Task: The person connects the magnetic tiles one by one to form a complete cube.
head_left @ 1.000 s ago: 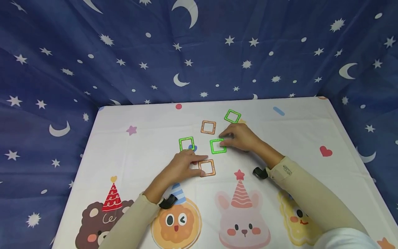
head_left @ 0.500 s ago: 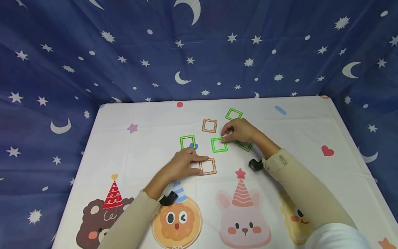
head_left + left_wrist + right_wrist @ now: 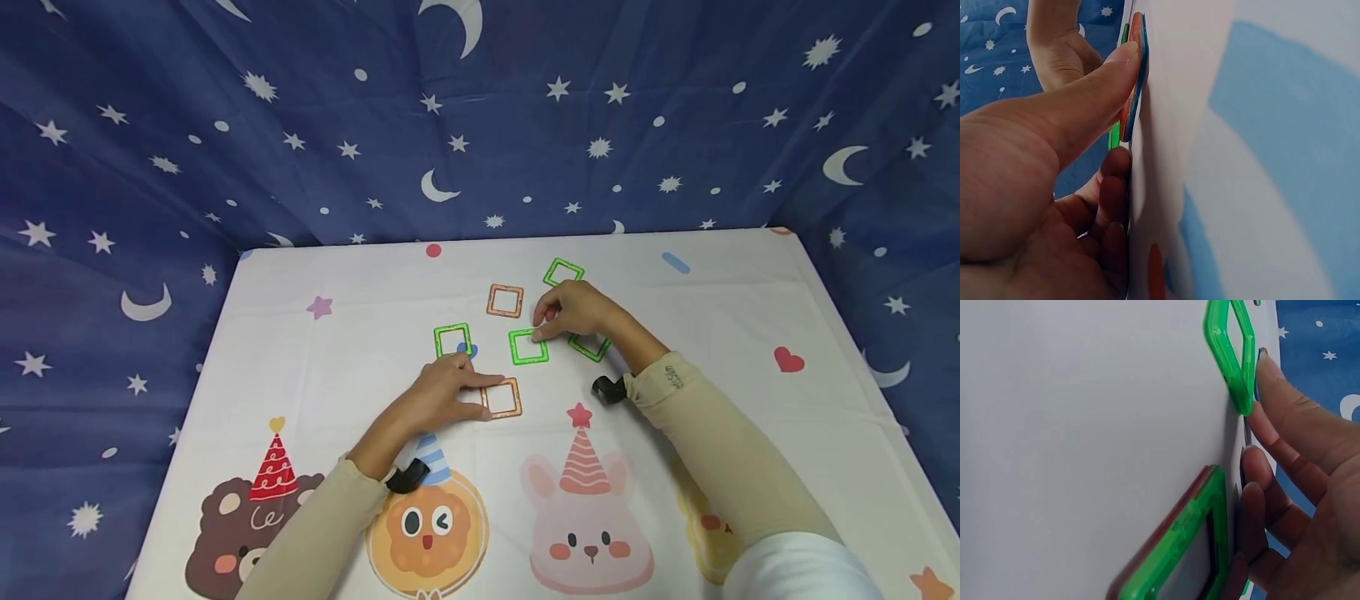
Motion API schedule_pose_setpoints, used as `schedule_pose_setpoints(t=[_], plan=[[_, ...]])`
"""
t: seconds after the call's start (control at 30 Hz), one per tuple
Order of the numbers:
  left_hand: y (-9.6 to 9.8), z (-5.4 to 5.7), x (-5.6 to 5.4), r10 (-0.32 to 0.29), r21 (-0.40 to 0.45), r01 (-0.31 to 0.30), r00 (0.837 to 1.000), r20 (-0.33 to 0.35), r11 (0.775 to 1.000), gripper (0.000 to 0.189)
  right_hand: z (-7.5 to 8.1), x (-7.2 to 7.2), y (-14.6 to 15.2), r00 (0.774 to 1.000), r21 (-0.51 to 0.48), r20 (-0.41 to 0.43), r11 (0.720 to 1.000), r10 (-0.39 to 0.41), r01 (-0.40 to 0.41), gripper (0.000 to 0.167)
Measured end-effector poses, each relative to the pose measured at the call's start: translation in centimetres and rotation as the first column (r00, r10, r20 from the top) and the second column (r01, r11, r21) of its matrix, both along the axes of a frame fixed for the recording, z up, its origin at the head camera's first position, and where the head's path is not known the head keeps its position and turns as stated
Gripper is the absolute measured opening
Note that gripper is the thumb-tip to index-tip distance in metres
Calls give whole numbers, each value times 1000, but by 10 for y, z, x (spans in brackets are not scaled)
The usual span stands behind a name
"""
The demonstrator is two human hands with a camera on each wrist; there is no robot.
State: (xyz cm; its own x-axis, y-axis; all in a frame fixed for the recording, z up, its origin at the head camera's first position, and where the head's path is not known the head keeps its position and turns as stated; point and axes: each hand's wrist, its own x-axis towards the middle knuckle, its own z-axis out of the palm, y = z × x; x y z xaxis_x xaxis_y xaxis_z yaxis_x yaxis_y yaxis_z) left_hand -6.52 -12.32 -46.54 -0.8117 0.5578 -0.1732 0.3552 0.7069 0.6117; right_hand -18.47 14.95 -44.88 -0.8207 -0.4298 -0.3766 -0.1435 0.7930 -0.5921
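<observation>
Square magnetic tiles with hollow middles lie on the white tablecloth. My left hand [image 3: 442, 393] holds an orange tile [image 3: 516, 398] by its left side, thumb at the lower edge and forefinger along the upper. A blue layer [image 3: 1143, 65] shows against that tile's underside in the left wrist view. Just above it is a bright green tile [image 3: 529, 361]. My right hand [image 3: 581, 310] pinches this one near its upper right corner; the exact forefinger contact is hidden. Under the right palm lies another green tile [image 3: 588, 351], partly covered, with a dark red layer beneath it in the right wrist view.
A green tile [image 3: 442, 328] lies beyond the left hand. Farther back are an orange tile [image 3: 506, 314] and a green tile [image 3: 561, 262], the latter partly behind the right hand. A dark blue curtain [image 3: 300, 100] with moons and stars rises behind the table.
My right hand has shifted slightly away and left, and the green tile beneath its palm has come into view. The left hand stays on the orange tile.
</observation>
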Motion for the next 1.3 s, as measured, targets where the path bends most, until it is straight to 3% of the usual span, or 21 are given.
schedule_pose_setpoints(t=[0.37,0.73,1.0,1.3], plan=[[3,1,2,0,-30,-1,1000,-14,1000,55,-1,4,-2,999,12,-11,999,-43,43,20],[7,0,3,-6,-65,3,999,-45,998,55,0,5,0,999,40,-42,999,7,-5,18],[19,1,3,-38,-193,16,993,-108,981,58,1,8,1,996,20,-91,1000,9,-7,22],[17,3,8,-17,-223,-15,990,-142,975,61,-2,10,3,996,11,-80,1000,27,-27,18]])
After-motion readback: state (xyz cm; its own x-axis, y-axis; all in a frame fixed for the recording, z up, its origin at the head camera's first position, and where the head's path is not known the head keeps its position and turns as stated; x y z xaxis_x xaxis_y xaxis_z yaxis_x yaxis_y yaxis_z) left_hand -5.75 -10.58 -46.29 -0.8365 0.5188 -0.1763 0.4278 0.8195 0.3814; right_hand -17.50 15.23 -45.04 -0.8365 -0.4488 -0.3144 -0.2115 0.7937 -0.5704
